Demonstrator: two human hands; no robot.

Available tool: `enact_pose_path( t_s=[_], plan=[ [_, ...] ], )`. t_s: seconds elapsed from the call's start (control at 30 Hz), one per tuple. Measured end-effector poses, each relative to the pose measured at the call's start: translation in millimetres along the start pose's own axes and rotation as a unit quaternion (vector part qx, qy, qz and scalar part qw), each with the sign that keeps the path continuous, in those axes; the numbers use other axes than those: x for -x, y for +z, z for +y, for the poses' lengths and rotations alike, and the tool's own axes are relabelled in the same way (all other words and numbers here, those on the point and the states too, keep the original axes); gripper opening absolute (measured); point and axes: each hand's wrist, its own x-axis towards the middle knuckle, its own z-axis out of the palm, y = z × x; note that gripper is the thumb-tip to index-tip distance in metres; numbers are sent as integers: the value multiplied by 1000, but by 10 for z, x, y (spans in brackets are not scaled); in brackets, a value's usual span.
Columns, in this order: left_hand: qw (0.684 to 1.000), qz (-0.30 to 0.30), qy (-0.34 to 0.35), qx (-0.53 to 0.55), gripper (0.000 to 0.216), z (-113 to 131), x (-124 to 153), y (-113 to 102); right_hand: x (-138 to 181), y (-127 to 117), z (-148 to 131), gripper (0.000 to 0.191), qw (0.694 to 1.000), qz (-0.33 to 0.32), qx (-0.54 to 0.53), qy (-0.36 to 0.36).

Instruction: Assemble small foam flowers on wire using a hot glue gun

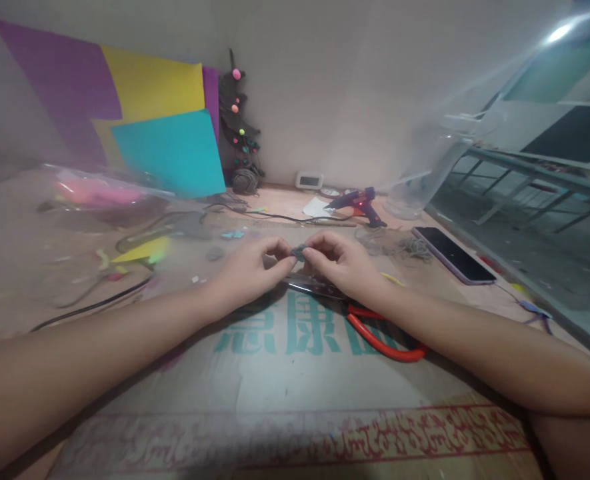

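Note:
Between the fingertips of both hands is a small dark grey piece (299, 253) that looks like twisted yarn or clay; its exact kind is too small to tell. My left hand (262, 267) pinches it from the left, thumb against forefinger. From the other side my right hand (342, 263) pinches it the same way. Just below the hands lie scissors with red handles (389, 352), their blades partly hidden under my right hand. A bundle of grey yarn (415, 248) rests beyond my right wrist.
A glue gun (359, 203) with a red light lies at the back, near a small white clock (309, 180). At right is a phone (452, 257), behind it a clear plastic container (419, 177). A decorated dark tree (239, 127) and coloured sheets (169, 153) stand at the wall. A black cable (92, 305) runs left.

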Motion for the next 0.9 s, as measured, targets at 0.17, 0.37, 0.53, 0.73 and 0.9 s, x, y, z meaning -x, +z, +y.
enact_pose_path(
  t_s=[0.17,0.37,0.53,0.73,0.9],
  plan=[
    [1000,-2,0,9,18,-12,-2,2,1,-7,6,17,1000,-5,-1,3],
    [1000,-9,-6,23,20,-28,-9,-5,4,-27,17,26,1000,-3,-20,-10],
    [999,-6,-20,33,21,-43,-24,13,-8,-36,17,18,999,17,-49,0],
    [998,-22,-29,57,21,-51,-20,24,-4,-36,45,21,1000,13,-7,-19],
    [997,-10,-26,66,24,-96,-25,39,-4,-35,72,32,999,20,-20,-26]
  ],
)
